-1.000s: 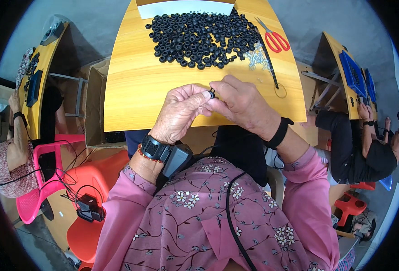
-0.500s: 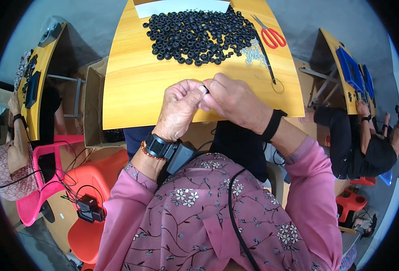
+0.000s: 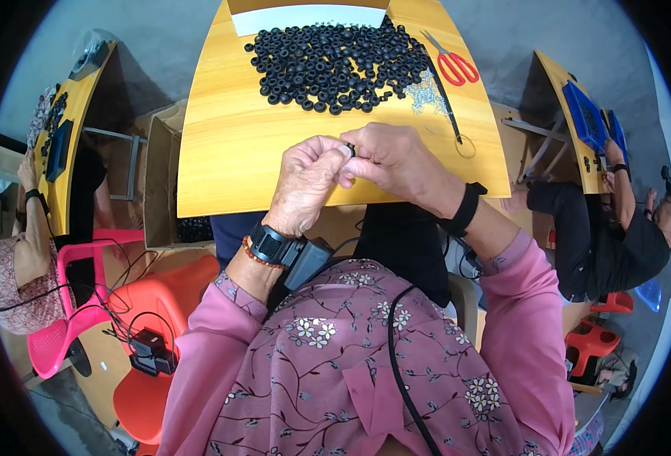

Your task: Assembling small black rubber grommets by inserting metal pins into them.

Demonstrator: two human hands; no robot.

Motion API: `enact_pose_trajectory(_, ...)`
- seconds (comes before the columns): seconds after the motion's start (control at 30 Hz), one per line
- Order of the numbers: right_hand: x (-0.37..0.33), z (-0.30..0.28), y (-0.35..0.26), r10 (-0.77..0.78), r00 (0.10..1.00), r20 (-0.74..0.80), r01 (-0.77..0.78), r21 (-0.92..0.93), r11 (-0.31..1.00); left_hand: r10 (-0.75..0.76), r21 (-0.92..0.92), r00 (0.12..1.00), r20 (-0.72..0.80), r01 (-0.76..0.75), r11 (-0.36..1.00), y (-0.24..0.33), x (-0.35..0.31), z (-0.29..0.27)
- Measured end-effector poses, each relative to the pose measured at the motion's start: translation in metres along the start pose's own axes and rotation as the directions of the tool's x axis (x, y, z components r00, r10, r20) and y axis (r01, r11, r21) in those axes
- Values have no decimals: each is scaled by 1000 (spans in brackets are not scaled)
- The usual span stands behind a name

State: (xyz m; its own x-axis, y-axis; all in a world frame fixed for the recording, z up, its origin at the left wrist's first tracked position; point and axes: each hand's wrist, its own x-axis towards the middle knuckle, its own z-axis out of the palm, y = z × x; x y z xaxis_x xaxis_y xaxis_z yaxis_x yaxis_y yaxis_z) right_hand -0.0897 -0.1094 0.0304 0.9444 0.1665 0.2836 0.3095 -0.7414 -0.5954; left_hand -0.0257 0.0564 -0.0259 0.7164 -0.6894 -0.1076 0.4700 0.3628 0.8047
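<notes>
Both my hands meet over the near part of the wooden table (image 3: pixel 237 163). My left hand (image 3: pixel 310 169) pinches a small black ring-shaped rubber part (image 3: pixel 350 150) between thumb and forefinger. Against the same part, the fingers of my right hand (image 3: pixel 392 157) are pressed together; whether they hold some smaller piece is hidden. Beyond my hands lies a wide pile of similar black rubber rings (image 3: pixel 328 68). Beside the pile's right edge is a small heap of pale, thin little pieces (image 3: pixel 427 95).
Red-handled scissors (image 3: pixel 455 67) and a thin black rod with a wire loop (image 3: pixel 448 106) lie at the table's right. A white box (image 3: pixel 309 19) stands at the far edge. Left are a cardboard box (image 3: pixel 162 178) and red chair (image 3: pixel 164 296). Other people work at side tables.
My right hand's fingers have shifted slightly around the black part, which shows a little more now. The view has moved slightly. At the right, a co-worker's hand has moved toward the blue tray.
</notes>
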Motion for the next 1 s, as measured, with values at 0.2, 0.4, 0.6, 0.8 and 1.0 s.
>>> enact_pose_trajectory(0.2,2,1,7,-30,999,17,30,-37,999,4,-8,1000,4,-4,1000,0,0,-1)
enact_pose_trajectory(0.4,9,-7,1,-15,983,186,67,-279,958,0,24,1000,-12,0,1000,3,0,-1)
enact_pose_trajectory(0.6,11,-15,-7,-8,961,275,118,-385,915,7,82,1000,17,-8,997,0,0,-3)
enact_pose_trajectory(0.8,7,-14,-8,-30,955,296,152,-399,904,-1,112,998,69,-7,994,-3,2,-10)
enact_pose_trajectory(1.0,2,-4,4,-105,963,250,197,-379,904,30,75,996,87,-37,997,-4,4,-9)
